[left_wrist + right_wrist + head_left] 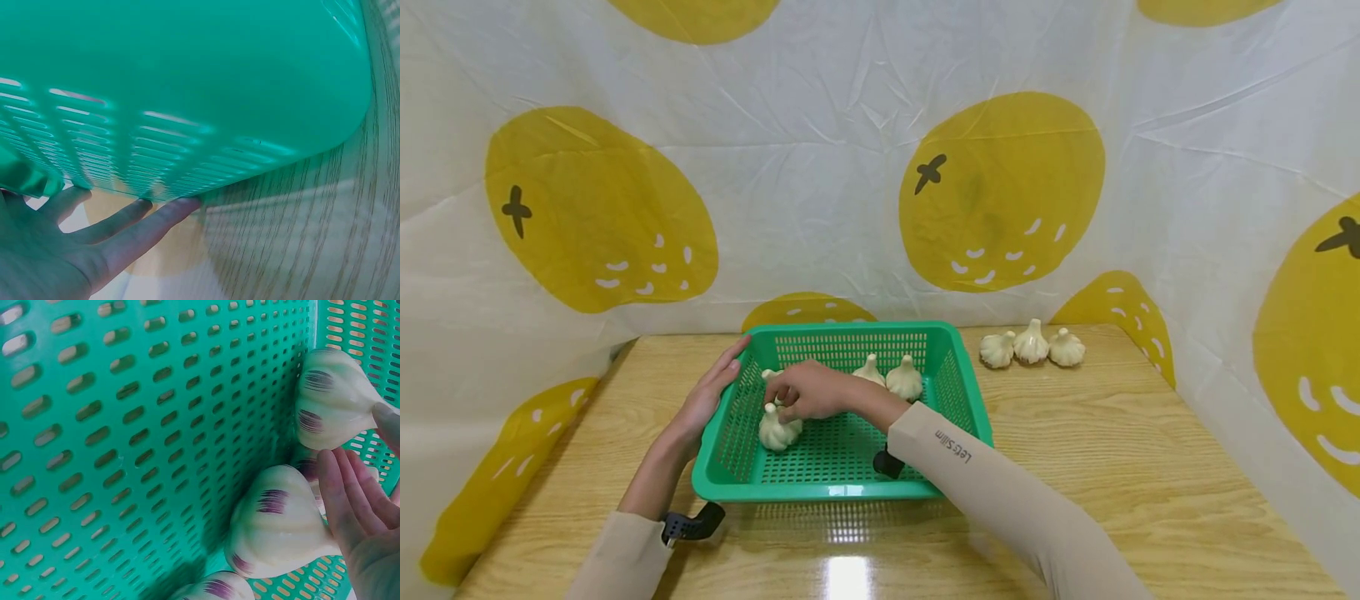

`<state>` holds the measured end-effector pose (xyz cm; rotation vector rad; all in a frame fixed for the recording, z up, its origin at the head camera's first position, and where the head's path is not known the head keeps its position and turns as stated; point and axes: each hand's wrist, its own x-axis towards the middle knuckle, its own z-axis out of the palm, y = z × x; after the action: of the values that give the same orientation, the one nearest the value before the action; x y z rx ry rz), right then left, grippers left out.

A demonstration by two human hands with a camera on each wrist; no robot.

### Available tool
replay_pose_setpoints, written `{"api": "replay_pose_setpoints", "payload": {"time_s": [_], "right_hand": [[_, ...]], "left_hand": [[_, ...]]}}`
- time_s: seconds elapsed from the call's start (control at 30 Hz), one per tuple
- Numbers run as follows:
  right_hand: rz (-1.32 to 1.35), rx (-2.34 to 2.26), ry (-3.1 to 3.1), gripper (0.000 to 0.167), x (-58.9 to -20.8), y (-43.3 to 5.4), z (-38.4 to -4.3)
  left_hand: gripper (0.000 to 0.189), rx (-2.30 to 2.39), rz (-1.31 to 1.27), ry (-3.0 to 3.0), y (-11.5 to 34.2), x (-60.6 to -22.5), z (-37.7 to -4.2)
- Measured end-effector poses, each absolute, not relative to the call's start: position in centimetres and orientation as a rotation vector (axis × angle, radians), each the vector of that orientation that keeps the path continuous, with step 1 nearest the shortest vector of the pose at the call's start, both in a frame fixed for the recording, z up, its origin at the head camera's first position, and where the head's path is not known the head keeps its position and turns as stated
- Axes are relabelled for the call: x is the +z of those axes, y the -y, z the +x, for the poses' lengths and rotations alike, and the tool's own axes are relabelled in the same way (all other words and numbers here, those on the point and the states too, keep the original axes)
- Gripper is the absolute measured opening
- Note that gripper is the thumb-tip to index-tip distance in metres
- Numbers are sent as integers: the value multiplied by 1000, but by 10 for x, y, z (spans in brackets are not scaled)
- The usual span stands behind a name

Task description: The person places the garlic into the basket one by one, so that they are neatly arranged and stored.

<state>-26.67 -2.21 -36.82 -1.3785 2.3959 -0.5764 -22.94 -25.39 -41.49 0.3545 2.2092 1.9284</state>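
Observation:
A green plastic basket (842, 492) with slotted walls stands on the table and holds several garlic bulbs. My left hand (703, 400) lies along its left side from outside; in the left wrist view the fingers (140, 234) reach straight against the slotted wall. Inside, my right hand (812, 390) is at the left end, pinching the stem of the nearer garlic bulb (778, 433). In the right wrist view this bulb (334, 400) shows purple streaks, and another bulb (275, 525) lies close by the fingertips. A bulb (771, 375) behind the hand is partly covered.
Two more bulbs, one partly behind the right wrist (870, 369) and one beside it (905, 379), stand at the back right inside the basket. Three garlic bulbs (1032, 343) sit in a row on the wooden table (1112, 467), right of the basket. A patterned cloth (820, 208) hangs behind.

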Motion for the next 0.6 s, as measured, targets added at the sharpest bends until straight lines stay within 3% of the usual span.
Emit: {"api": "replay_pose_setpoints", "payload": {"time_s": [0.6], "right_hand": [[-1342,-600,-2464,27,-367,22,-266]], "left_hand": [[61,1935,344,-2204,254,-415,-230]]}}
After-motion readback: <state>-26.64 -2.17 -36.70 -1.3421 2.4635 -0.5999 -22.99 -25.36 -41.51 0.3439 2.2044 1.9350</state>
